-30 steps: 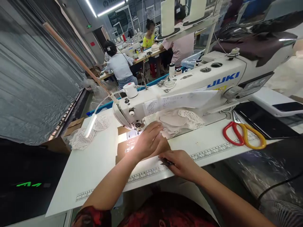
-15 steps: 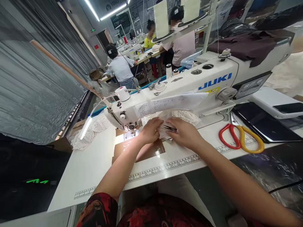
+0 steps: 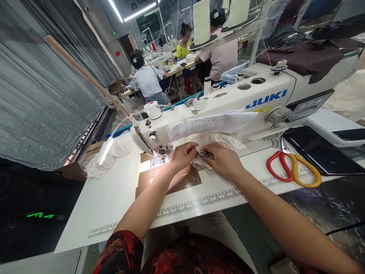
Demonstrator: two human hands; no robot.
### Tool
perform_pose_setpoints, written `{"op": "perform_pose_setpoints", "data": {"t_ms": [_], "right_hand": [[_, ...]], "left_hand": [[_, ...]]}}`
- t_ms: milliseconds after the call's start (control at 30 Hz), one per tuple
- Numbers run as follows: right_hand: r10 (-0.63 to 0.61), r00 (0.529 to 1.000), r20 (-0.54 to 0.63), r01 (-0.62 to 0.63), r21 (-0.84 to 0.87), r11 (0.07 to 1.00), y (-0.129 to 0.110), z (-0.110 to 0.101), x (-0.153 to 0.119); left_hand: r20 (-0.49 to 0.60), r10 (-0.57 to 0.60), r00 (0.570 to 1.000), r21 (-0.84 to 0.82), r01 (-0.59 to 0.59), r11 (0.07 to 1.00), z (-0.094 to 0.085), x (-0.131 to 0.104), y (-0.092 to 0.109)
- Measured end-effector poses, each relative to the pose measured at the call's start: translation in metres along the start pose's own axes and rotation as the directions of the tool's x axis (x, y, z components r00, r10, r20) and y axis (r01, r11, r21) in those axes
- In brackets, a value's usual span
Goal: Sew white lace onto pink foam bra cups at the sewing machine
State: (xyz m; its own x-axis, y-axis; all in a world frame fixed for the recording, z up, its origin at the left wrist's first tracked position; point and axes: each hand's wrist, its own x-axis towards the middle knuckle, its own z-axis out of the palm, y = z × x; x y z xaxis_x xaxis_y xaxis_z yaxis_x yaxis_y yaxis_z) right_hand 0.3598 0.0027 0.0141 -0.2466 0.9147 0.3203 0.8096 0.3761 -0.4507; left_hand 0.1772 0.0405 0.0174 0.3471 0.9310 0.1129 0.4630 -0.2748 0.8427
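Observation:
Pinched in the fingertips of my left hand (image 3: 183, 156) is the edge of a white fabric piece (image 3: 203, 164), bunched on the table right of the sewing machine's needle. My right hand (image 3: 224, 160) is closed around small dark thread snips (image 3: 207, 153), their tips pointing left at the fabric by my left fingers. The palm hides much of the snips. Behind my right hand, cream lace (image 3: 225, 140) lies under the arm of the white sewing machine (image 3: 216, 104). The presser foot (image 3: 162, 155) is left of my hands.
Red-and-yellow-handled scissors (image 3: 293, 169) and a black phone (image 3: 319, 150) lie at the right. More lace (image 3: 101, 163) sits at the left near a lit lamp (image 3: 105, 150). A printed ruler (image 3: 196, 203) runs along the table's front edge. Several people work at machines behind.
My left fingers have drawn together in a pinch at the fabric edge, and the snips have tilted slightly. The whole view has shifted a little.

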Motion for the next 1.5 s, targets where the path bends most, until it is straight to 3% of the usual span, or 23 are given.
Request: {"op": "perform_pose_setpoints", "data": {"t_ms": [100, 167, 267, 367, 433, 533, 567, 633, 700, 800, 900, 967, 1033, 1133, 1267, 1367, 1500], "right_hand": [[-0.001, 0.996, -0.086, 0.004, 0.036, 0.999, 0.002, 0.003, 0.000], [-0.027, 0.970, -0.241, 0.044, 0.065, 0.997, 0.005, 0.004, 0.000], [-0.106, 0.863, -0.495, 0.158, 0.064, 0.985, 0.007, -0.005, -0.005], [-0.149, 0.791, -0.594, 0.241, 0.078, 0.967, -0.003, -0.026, -0.021], [-0.074, 0.804, -0.590, 0.219, 0.179, 0.959, -0.015, -0.041, -0.036], [0.086, 0.922, -0.378, 0.146, 0.545, 0.826, -0.034, -0.051, -0.058], [0.124, 0.950, -0.287, 0.104, 0.663, 0.741, -0.040, -0.050, -0.062], [0.144, 0.982, -0.124, 0.015, 0.806, 0.592, -0.049, -0.045, -0.066], [0.113, 0.993, -0.022, -0.046, 0.827, 0.560, -0.056, -0.035, -0.065], [0.016, 0.999, 0.030, -0.032, 0.677, 0.735, -0.057, -0.013, -0.061], [-0.097, 0.994, 0.043, 0.080, 0.293, 0.953, -0.047, 0.014, -0.063], [-0.192, 0.980, 0.054, 0.189, 0.053, 0.980, -0.041, 0.029, -0.065], [-0.282, 0.959, 0.027, 0.283, -0.030, 0.959, -0.042, 0.037, -0.066], [-0.299, 0.954, -0.026, 0.298, 0.189, 0.936, -0.064, 0.034, -0.064], [-0.202, 0.969, 0.142, 0.061, 0.655, 0.753, -0.116, 0.025, -0.054], [-0.238, 0.957, 0.168, 0.042, 0.728, 0.684, -0.146, 0.030, -0.046], [-0.267, 0.964, -0.011, 0.204, 0.674, 0.710, -0.160, 0.039, -0.045]], "left_hand": [[0.059, -0.021, 0.998, -0.193, 0.032, 0.981, 0.003, 0.001, -0.001], [0.068, 0.010, 0.998, -0.232, 0.006, 0.973, 0.002, 0.000, 0.003], [-0.005, 0.159, 0.987, -0.078, -0.159, 0.984, -0.002, -0.008, 0.016], [-0.061, 0.382, 0.922, 0.165, -0.368, 0.915, -0.007, -0.023, 0.035], [-0.078, 0.524, 0.848, 0.243, -0.493, 0.835, -0.008, -0.037, 0.048], [-0.084, 0.645, 0.759, 0.213, -0.619, 0.756, -0.005, -0.063, 0.061], [-0.096, 0.644, 0.759, 0.179, -0.623, 0.761, -0.003, -0.072, 0.063], [-0.130, 0.578, 0.806, 0.092, -0.570, 0.816, -0.001, -0.091, 0.059], [-0.160, 0.474, 0.866, -0.040, -0.485, 0.874, -0.005, -0.109, 0.050], [-0.119, 0.289, 0.950, -0.258, -0.311, 0.915, -0.022, -0.135, 0.031], [-0.122, 0.144, 0.982, -0.243, -0.170, 0.955, -0.051, -0.160, 0.015], [-0.149, 0.078, 0.986, -0.152, -0.100, 0.983, -0.066, -0.176, 0.007], [-0.166, -0.002, 0.986, -0.139, -0.021, 0.990, -0.075, -0.188, 0.001], [-0.172, -0.071, 0.983, -0.254, 0.025, 0.967, -0.077, -0.199, -0.004], [-0.155, -0.014, 0.988, -0.198, -0.017, 0.980, -0.076, -0.203, -0.005], [-0.124, -0.016, 0.992, -0.159, -0.004, 0.987, -0.080, -0.206, -0.002], [-0.166, -0.045, 0.985, -0.192, 0.012, 0.981, -0.090, -0.213, -0.003]]}}
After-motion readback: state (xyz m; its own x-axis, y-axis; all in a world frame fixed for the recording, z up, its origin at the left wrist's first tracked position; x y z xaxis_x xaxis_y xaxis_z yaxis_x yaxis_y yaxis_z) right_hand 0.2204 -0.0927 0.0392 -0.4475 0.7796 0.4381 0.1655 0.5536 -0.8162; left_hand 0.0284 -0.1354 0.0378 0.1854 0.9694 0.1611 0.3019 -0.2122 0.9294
